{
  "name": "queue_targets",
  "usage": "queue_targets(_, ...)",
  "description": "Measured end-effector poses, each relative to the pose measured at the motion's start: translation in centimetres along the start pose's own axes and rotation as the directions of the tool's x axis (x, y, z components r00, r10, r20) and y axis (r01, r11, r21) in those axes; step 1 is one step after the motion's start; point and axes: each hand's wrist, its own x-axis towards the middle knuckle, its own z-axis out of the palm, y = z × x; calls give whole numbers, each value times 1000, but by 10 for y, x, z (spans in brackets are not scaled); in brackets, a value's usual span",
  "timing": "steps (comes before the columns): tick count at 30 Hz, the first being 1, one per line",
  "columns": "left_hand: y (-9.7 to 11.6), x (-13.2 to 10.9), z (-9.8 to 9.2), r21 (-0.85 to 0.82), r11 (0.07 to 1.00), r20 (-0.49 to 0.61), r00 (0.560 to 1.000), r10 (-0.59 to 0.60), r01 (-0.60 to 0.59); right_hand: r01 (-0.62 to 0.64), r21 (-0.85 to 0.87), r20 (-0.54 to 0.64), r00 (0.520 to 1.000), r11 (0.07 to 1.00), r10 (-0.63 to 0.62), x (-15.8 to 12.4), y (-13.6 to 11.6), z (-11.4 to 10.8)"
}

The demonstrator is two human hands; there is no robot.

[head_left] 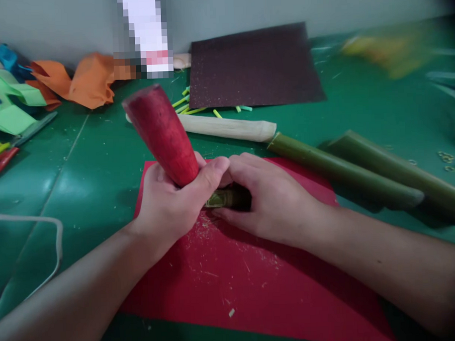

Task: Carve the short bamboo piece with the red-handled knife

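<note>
My left hand [172,202] is closed round a red, rounded piece [166,138] that looks like painted bamboo or wood. It tilts up and to the left, its wide end raised. Low over the red sheet [231,280], my right hand [273,189] grips a short green bamboo piece [228,196], thumb on the near side and fingers over the top. The two hands meet at the thumb and fingertips. Both palms hide much of the bamboo and the lower end of the red piece. Pale shavings and dust lie on the sheet below them.
Behind my hands lie a pale peeled stick [229,127] and two green bamboo lengths [347,169]. Farther back are a dark brown sheet [253,65], orange crumpled paper [92,80] and a blurred yellow thing [387,55]. Light green strips [9,111] and a white cord [58,236] are left.
</note>
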Motion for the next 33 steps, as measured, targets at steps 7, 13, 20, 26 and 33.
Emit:
queue_targets(7,-3,4,-4,-121,986,20,993,-117,118,-52,2,17,998,999,52,0,-1,-2)
queue_targets(13,1,1,-1,-80,996,28,999,-32,34,-31,-5,8,999,1000,31,2,0,-1)
queue_targets(20,-9,-3,-5,4,992,129,984,122,-123,1,5,-10,1000,1000,-1,1,0,-1)
queue_targets(26,-11,-4,-3,14,987,52,986,158,-159,-9,-8,-3,1000,1000,8,2,1,-1)
queue_targets(33,-7,-2,0,-17,994,-68,992,108,-109,-32,-12,-8,999,999,32,2,0,-4)
